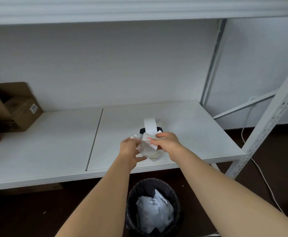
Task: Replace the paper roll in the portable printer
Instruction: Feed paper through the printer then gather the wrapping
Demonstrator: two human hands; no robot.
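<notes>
Below my arms stands the bin (154,204); both hands, left hand (131,148) and right hand (167,142), pinch the clear wrapper (144,147) around the new roll (155,155). I should peel it slowly, beside the printer (142,130).

Looks like a storeroom or stockroom. White slotted-steel shelving (266,127) with plain white boards (54,147), mostly bare. Opened brown cardboard cartons (15,106) with barcode labels stacked far left on the shelf. Bare white wall (105,65) behind, dark floor (268,168) below. Black bin (133,194) of plastic wrappings near, under the shelf edge. White cable (266,182) trailing on floor, right.
</notes>
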